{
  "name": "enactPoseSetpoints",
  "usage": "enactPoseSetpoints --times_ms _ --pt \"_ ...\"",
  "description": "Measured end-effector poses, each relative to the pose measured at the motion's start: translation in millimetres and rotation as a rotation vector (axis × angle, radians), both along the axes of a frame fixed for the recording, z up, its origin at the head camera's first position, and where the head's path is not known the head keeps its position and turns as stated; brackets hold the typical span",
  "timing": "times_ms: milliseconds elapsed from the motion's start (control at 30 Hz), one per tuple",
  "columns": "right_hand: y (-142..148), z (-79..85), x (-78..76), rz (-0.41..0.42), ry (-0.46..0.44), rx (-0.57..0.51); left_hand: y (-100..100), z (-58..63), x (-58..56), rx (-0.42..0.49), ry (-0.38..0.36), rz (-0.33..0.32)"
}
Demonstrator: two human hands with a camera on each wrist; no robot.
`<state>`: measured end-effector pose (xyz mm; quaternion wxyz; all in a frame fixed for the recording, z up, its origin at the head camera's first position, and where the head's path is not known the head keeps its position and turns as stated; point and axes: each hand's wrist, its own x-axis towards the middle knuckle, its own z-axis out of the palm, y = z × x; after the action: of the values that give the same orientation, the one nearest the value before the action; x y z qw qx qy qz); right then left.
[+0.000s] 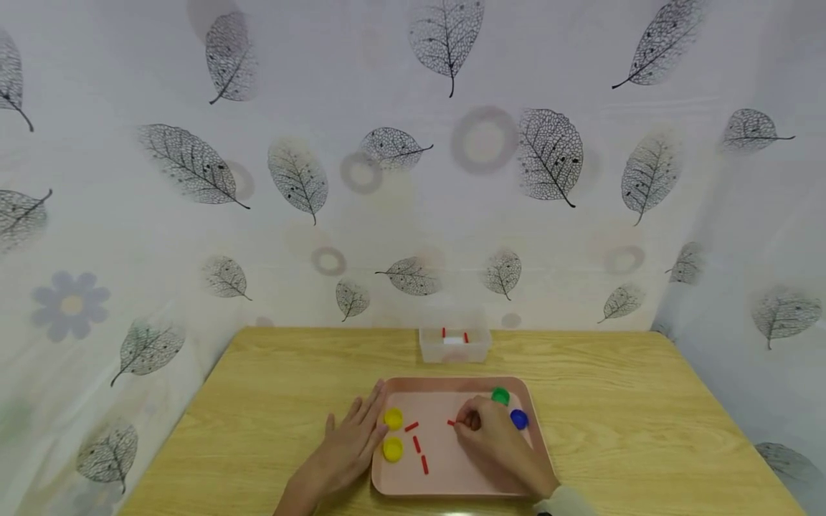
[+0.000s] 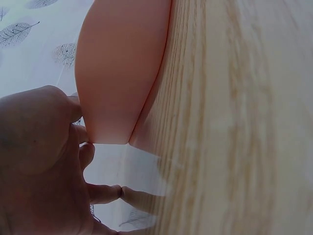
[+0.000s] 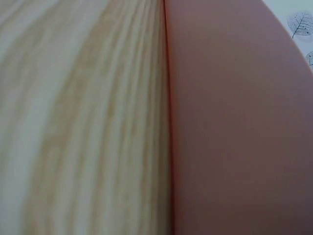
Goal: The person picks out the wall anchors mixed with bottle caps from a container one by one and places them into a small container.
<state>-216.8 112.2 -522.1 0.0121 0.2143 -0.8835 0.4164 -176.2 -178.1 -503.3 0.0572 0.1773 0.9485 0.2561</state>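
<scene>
In the head view a pink tray (image 1: 452,486) lies on the table. My left hand (image 1: 348,446) rests at its left rim with fingers stretched out; the left wrist view shows that hand (image 2: 44,156) beside the tray's outer wall (image 2: 122,73). Over the tray's right half, my right hand (image 1: 493,433) pinches a small red stick (image 1: 451,423) between thumb and forefinger. Several more red sticks (image 1: 416,444) lie left of it. Two yellow caps (image 1: 392,450) sit along the left side. A green cap (image 1: 500,395) and a blue cap (image 1: 519,419) are at the right, close to my right hand.
Behind the tray stands a clear plastic box (image 1: 454,351) with two red sticks showing at its back. The wooden table (image 1: 619,401) extends to both sides. A leaf-patterned curtain (image 1: 413,215) hangs behind the table. The right wrist view shows only tabletop and the tray's outer wall (image 3: 234,122).
</scene>
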Motion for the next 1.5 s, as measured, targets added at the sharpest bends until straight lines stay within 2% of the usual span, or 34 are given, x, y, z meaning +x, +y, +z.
enactPoseSetpoints --times_ms 167,500,667,767,867,933,1000,1067,1233,1500 --pt "1.3 0.9 1.2 0.015 0.007 -0.008 0.3 0.0 0.7 0.002 0.006 -0.007" --pt "1.5 2.3 4.6 0.003 -0.034 -0.013 -0.5 -0.4 2.3 0.001 -0.004 -0.008" --pt "5.4 8.7 6.9 -0.011 -0.021 -0.024 -1.1 -0.6 1.9 0.003 -0.009 -0.002" --pt "9.1 14.6 6.4 -0.006 0.032 -0.044 -1.0 -0.2 1.8 0.011 -0.009 0.000" --pt "13.1 20.1 4.0 0.010 0.140 -0.076 -0.7 0.4 2.2 0.011 -0.010 -0.002" --pt "15.2 24.6 1.1 0.000 0.242 -0.071 -0.5 1.0 2.5 0.008 -0.010 -0.004" --pt "16.9 30.1 -1.6 -0.013 0.304 -0.066 -0.3 1.3 2.8 0.001 -0.004 -0.005" --pt "17.8 36.9 -2.8 -0.025 0.288 -0.061 -0.5 0.9 3.3 -0.003 0.004 -0.008" --pt "19.2 54.3 -6.4 -0.034 0.148 -0.072 -1.4 -0.7 3.7 -0.003 0.017 -0.012" --pt "19.4 70.6 -25.4 -0.087 0.178 -0.055 -0.8 -1.4 2.3 -0.010 -0.001 -0.010"
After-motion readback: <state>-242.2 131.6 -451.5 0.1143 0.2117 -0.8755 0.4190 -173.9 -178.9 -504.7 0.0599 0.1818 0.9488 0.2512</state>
